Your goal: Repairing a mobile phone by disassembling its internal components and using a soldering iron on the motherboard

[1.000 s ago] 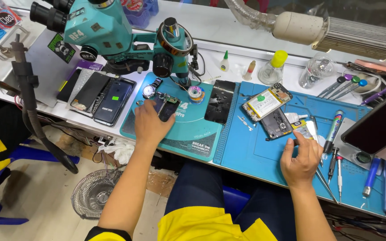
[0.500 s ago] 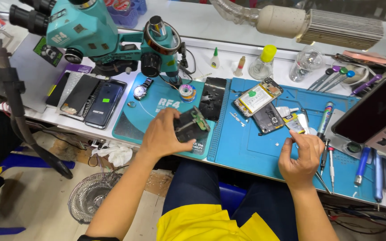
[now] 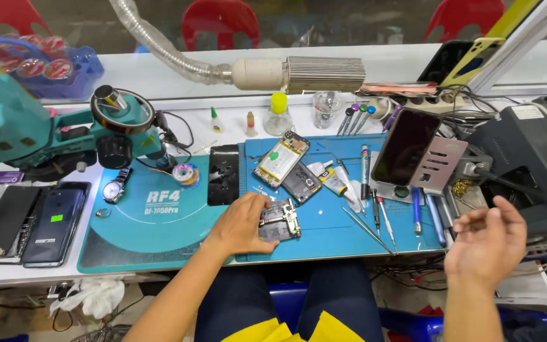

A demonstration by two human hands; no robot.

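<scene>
My left hand (image 3: 242, 223) lies on the blue work mat (image 3: 330, 237) near its front edge, with its fingers gripping a small dismantled phone board (image 3: 281, 221) that rests flat there. My right hand (image 3: 485, 244) hovers past the mat's right end, palm turned inward and fingers loosely apart, holding nothing. Just beyond the board lie an opened phone with its battery showing (image 3: 281, 158) and a dark phone part (image 3: 302, 182).
A teal microscope (image 3: 33, 133) stands at the left over a round teal mat (image 3: 153, 221), with a wristwatch (image 3: 115, 187) and a black screen (image 3: 224, 174) on it. Several phones (image 3: 52, 225) lie far left. Tweezers (image 3: 365, 228), screwdrivers (image 3: 375, 209) and a phone on a stand (image 3: 406, 149) crowd the right.
My left hand has carried the board rightward from the teal mat onto the blue mat. My right hand has lifted off the mat and swung out to the right.
</scene>
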